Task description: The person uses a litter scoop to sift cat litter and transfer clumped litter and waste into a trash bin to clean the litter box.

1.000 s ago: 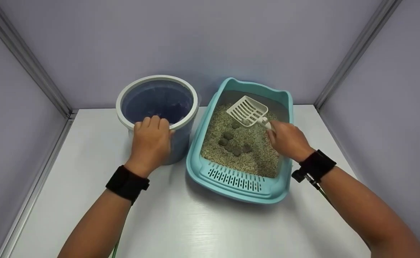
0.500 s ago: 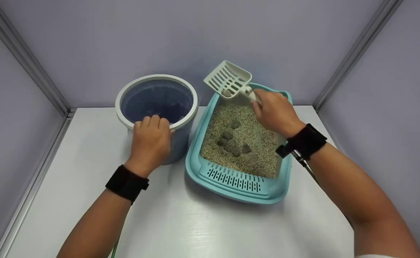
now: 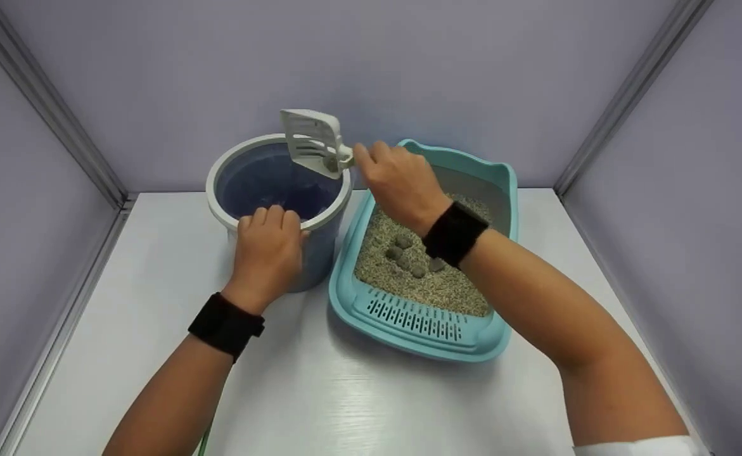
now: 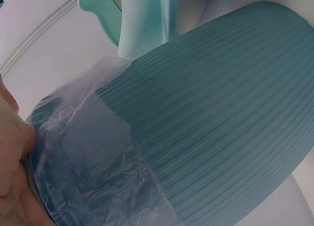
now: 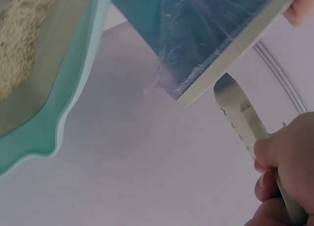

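Observation:
My right hand [image 3: 399, 180] grips the handle of a white slotted litter scoop [image 3: 310, 136]. The scoop is tilted over the right side of the bin's opening, and a greyish clump [image 3: 331, 163] sits in it near the handle. My left hand [image 3: 268, 250] holds the near part of the white rim [image 3: 215, 190] of a blue trash bin. In the left wrist view a thin clear bag [image 4: 98, 152] hangs over the bin's ribbed outer wall [image 4: 221, 93]. The right wrist view has the scoop [image 5: 240, 110] edge-on beside the rim.
Right of the bin stands a turquoise litter box [image 3: 409, 339] holding sandy litter [image 3: 447, 294] and several dark clumps [image 3: 402, 253]; my right forearm crosses over it. Both stand on a white table [image 3: 351, 405], with a grey wall [image 3: 371, 63] behind and panels at both sides.
My right hand has lifted the scoop from the litter box and carried it left to the bin, turning it onto its side. My left hand has stayed on the bin's rim.

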{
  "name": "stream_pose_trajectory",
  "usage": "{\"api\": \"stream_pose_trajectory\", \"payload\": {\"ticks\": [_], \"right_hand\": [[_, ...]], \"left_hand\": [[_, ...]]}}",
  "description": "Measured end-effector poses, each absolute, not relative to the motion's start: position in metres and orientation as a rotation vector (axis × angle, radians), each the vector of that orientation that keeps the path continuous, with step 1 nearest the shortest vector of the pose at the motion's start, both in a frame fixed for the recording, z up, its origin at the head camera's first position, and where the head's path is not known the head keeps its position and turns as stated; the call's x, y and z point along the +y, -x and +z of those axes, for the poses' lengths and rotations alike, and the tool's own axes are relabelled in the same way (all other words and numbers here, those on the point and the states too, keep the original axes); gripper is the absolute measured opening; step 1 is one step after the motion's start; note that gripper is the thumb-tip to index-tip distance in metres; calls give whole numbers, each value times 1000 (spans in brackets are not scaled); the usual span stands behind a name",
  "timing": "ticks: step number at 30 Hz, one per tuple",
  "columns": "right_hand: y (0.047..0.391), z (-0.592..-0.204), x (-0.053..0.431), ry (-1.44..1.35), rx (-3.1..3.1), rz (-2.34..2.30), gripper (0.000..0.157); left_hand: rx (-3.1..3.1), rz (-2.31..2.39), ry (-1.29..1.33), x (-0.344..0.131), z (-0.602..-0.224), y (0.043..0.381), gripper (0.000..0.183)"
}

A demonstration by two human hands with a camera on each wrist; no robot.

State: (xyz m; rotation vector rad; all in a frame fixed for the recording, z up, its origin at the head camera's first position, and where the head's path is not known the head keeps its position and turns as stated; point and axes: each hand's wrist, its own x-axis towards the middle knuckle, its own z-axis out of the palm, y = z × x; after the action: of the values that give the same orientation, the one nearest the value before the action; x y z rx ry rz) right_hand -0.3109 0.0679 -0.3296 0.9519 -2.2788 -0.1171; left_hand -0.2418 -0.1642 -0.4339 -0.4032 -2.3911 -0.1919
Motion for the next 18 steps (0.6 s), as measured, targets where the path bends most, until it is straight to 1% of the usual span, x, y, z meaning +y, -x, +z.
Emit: {"api": "stream_pose_trajectory", "payload": {"ticks": [4,7,13,18], "right_hand": [[314,-341,60,-949,-2000,-386,30],[314,-345,58,-956,-1903,-446,32],[314,-347,59,-972,-1929,-382,31],[313,-347,64,-968,-2129,-225,30]], "left_hand": [[-2388,-193,407,-163,-434,243,29],[-2360,-192,413,-163,-435,244,30],[-2349,-201,414,-165,-435,245,30],[-2360,-214,416,-166,-435,246,30]]}}
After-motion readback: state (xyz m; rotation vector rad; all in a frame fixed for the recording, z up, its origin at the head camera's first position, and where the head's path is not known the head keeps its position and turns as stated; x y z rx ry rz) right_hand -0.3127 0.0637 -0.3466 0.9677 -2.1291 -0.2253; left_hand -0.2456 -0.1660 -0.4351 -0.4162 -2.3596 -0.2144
